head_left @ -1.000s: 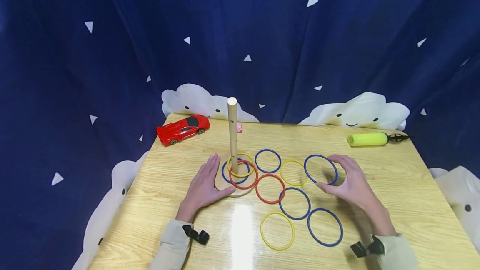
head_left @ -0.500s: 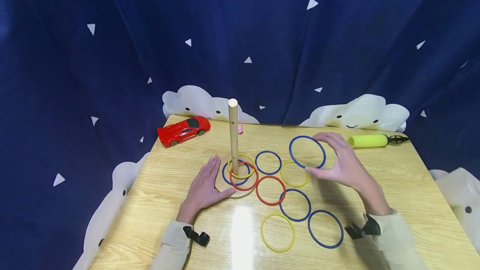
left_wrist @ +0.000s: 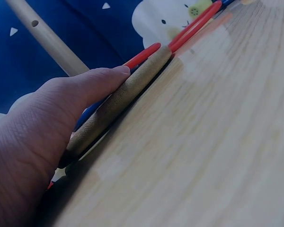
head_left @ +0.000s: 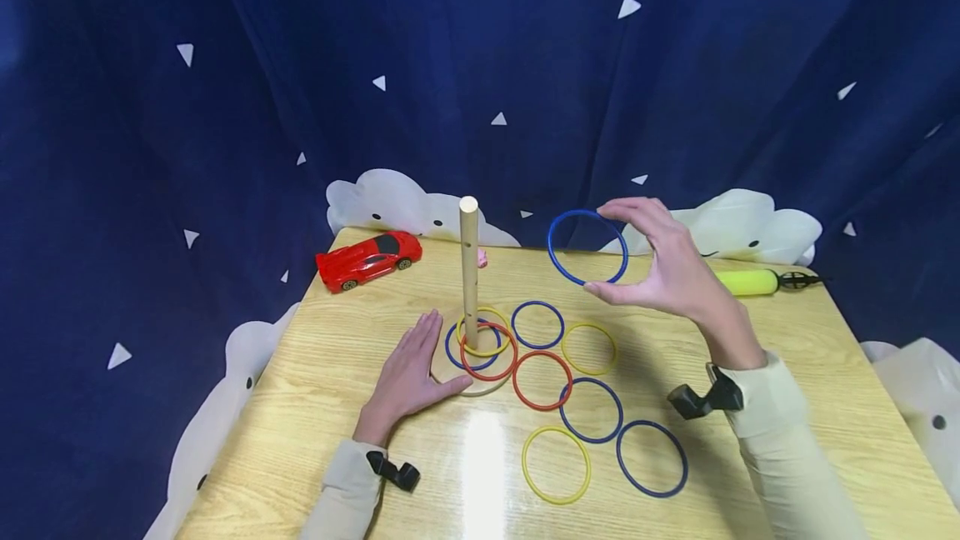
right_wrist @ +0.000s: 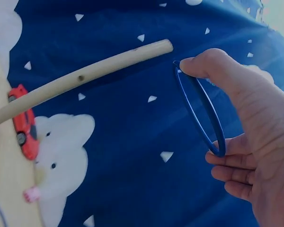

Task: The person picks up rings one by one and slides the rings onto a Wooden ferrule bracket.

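A blue ring (head_left: 549,245) is up off the table (head_left: 300,440), pinched by the right hand (head_left: 667,265) between thumb and fingertips. In the right wrist view it sits tilted just beside the tip of an upright wooden post (head_left: 470,273), apart from it. Three rings circle the foot of the post: one blue (head_left: 447,348), one yellow (head_left: 487,308), one red (head_left: 487,379). They lie on its round base (head_left: 489,387). The left hand (head_left: 408,382) is open, fingers straight along the base's side and thumb on its edge.

Six loose rings lie on the table, right of the post and in front of it. A blue one (head_left: 537,347) is nearest the back, with a yellow one (head_left: 590,373) beside it; a red one (head_left: 543,408) overlaps another blue one (head_left: 592,442). Another yellow (head_left: 557,503) and another blue (head_left: 660,497) lie nearest the person. Behind are a red toy car (head_left: 369,261), a small pink thing (head_left: 482,258) partly behind the post, and a yellow-green pump (head_left: 750,282), one end hidden by the right hand. A dark blue curtain (head_left: 450,40) hangs beyond.
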### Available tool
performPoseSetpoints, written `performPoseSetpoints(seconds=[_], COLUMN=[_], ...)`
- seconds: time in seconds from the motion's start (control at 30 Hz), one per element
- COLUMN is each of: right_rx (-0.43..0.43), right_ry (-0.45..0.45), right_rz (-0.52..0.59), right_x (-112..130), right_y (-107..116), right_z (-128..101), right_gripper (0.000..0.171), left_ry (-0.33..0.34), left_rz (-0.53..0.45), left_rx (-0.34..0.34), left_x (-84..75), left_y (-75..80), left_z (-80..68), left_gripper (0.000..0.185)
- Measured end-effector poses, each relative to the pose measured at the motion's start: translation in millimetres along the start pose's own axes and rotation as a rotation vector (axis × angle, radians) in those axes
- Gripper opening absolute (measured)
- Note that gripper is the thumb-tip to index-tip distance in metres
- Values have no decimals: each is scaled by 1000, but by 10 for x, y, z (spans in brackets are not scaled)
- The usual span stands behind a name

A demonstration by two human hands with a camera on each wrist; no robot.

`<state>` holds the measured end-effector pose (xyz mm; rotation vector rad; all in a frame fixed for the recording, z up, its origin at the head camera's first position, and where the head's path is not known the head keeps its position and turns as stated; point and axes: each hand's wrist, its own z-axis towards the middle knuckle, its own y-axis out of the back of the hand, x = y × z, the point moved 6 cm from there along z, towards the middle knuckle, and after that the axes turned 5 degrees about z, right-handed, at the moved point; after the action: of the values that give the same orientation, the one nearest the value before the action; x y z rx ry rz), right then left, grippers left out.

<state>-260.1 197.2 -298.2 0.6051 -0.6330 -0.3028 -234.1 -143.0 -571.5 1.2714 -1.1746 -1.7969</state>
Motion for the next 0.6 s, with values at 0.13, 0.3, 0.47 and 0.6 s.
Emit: performPoseSetpoints(seconds=[0.13, 0.3, 0.47, 0.6], right_rx=[-21, -18, -1, 20], right_ry=[80, 146, 218, 237], right_rz=[33, 38, 28, 34], right_x=[125, 281, 467, 573], right_y=[23, -8, -63, -135], right_z=[242, 488, 703, 835], right_gripper=[86, 88, 88, 89], left_ry=[5, 15, 11, 8], left_rz=[-1, 4, 11, 12], left_rx=[9, 27, 27, 18], left_x=[12, 17, 14, 16], left_y=[-1, -8, -9, -11], left_z=[6, 10, 10, 7], left_gripper=[124, 125, 125, 125])
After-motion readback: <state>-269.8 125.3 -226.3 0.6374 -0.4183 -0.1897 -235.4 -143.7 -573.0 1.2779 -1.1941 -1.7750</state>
